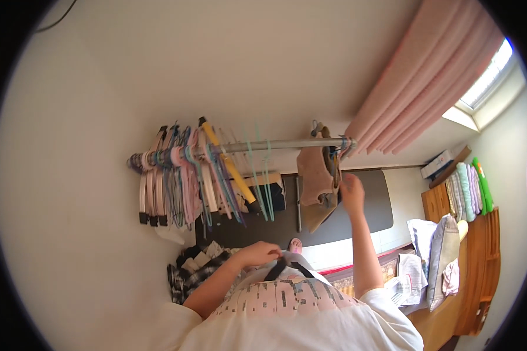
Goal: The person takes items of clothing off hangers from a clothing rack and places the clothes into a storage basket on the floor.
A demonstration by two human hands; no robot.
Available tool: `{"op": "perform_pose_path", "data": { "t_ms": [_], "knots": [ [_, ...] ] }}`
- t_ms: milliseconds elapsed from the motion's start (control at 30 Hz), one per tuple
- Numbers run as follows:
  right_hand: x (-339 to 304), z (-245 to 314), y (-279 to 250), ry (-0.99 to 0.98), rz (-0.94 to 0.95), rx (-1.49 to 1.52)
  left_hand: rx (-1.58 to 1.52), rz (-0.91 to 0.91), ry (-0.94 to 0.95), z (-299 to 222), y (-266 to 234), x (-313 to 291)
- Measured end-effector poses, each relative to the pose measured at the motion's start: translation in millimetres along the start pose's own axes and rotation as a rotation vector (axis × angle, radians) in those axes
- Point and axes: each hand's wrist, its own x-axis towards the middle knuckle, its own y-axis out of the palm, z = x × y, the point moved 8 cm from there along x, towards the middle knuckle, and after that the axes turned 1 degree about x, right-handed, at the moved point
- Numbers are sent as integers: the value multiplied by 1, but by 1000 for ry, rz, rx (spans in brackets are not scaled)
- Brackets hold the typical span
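My right hand is raised beside a brownish garment that hangs from the right part of a metal rail. The fingers are bent close to the garment's edge; whether they grip it cannot be made out. In front of my waist, my left hand has its fingers curled together, near a black strap. What those fingers hold, if anything, is too small to tell. Many clothes hangers in pink, grey and teal crowd the left of the rail, with a yellow one among them.
Below the rail lies a dark grey board-like surface. A pile of clothes sits low on the left. Pink curtains hang by a window at right. Folded textiles, pillows and a wooden headboard stand at far right.
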Motion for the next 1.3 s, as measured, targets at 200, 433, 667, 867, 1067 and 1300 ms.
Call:
{"op": "perform_pose_path", "data": {
  "t_ms": [200,433,667,867,1067,1300],
  "knots": [
    [12,-20,65,-44,127,-226,-106,-336,60,-75,-42,80],
    [28,-18,78,85,119,-276,-260,-385,-2,-69,-33,110],
    [17,22,13,182,-225,436,-375,-591,32,-58,-48,91],
    [-38,53,-50,134,119,407,-330,-802,95,-76,-79,67],
    [-96,109,-75,66,600,553,-36,-799,266,-82,-62,79],
    [-116,105,-109,83,549,372,-32,-804,185,-97,-88,49]
  ]
}}
